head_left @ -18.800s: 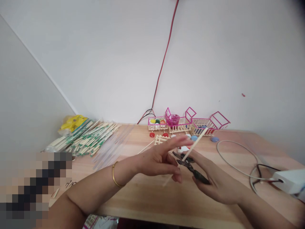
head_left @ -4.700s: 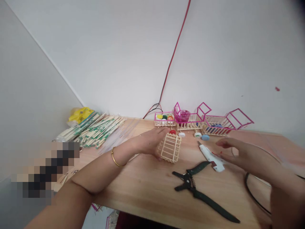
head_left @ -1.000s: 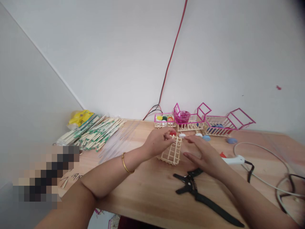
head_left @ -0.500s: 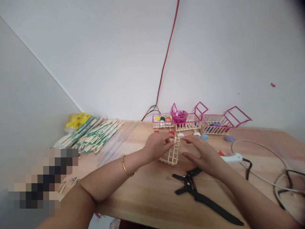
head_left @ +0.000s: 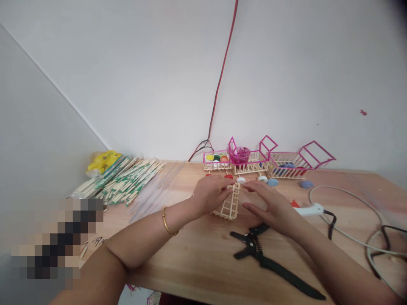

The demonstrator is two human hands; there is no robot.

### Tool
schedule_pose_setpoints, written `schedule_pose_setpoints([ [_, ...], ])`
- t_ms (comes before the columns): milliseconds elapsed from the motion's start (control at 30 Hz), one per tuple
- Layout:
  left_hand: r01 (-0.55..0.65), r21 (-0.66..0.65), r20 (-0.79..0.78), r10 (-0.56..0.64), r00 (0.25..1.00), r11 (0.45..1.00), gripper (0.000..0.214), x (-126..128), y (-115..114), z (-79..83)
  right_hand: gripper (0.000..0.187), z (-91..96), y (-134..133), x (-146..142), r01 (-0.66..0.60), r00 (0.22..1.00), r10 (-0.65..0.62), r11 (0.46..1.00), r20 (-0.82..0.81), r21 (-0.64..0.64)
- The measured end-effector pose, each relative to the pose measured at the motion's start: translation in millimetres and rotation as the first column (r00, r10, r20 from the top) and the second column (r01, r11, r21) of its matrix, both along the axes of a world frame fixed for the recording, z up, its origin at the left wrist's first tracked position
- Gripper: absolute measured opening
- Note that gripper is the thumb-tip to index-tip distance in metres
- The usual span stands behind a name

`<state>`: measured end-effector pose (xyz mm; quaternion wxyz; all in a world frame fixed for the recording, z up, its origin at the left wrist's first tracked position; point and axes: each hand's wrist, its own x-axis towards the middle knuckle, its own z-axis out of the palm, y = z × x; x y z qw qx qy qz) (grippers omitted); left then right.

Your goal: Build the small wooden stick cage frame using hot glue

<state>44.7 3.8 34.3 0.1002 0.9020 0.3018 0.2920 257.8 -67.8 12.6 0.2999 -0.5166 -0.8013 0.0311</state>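
My left hand (head_left: 211, 192) has its fingers closed over the far left side of a small wooden-stick frame (head_left: 234, 204), which rests on the table. Part of the frame is hidden beneath that hand. To its right, my right hand (head_left: 270, 202) hovers with thumb and fingers apart and nothing visible between them. Black-handled cutters (head_left: 254, 245) lie just below the right hand. Behind the hands are a white cap (head_left: 241, 180) and a red cap (head_left: 228, 176).
Pink-edged stick baskets (head_left: 251, 167) stand along the wall, some holding paint pots. Bundled sticks (head_left: 133, 180) and clear plastic strips lie left. On the right are a white-handled tool (head_left: 310, 210) and looped cables (head_left: 352, 245). A person's blurred-out part shows at lower left.
Both hands stay in nearly the same place. The wooden-stick frame has barely shifted, and the cutters lie still.
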Motion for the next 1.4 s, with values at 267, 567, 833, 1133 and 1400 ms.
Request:
schedule_pose_setpoints([
  [267,-0.144,-0.217,0.041,0.157,0.987,0.965,0.024,-31.2,17.7,48.1,0.038,1.7,-0.6,1.1,0.004,1.000,-0.004,1.000,-0.005,0.024],
  [567,-0.213,-0.171,-0.599,0.070,0.797,0.962,0.029,-62.7,51.2,30.1,0.036,-6.1,1.1,6.9,-0.012,0.999,0.010,0.999,0.042,0.052],
  [833,-0.279,-0.195,-0.512,0.145,0.847,0.940,0.015,-37.2,48.3,9.9,0.034,-5.9,2.8,7.3,-0.006,1.000,0.004,0.998,0.023,0.070],
  [1133,-0.312,-0.344,-0.434,0.145,0.889,0.886,0.014,-34.3,44.0,1.8,0.031,-5.0,2.2,7.0,0.003,1.000,-0.004,0.999,0.011,0.054],
  [1400,0.014,-0.693,0.012,-0.008,1.000,0.721,0.006,-57.4,32.1,59.1,0.032,3.2,-0.5,7.1,0.035,0.999,-0.035,0.992,-0.005,0.120],
])
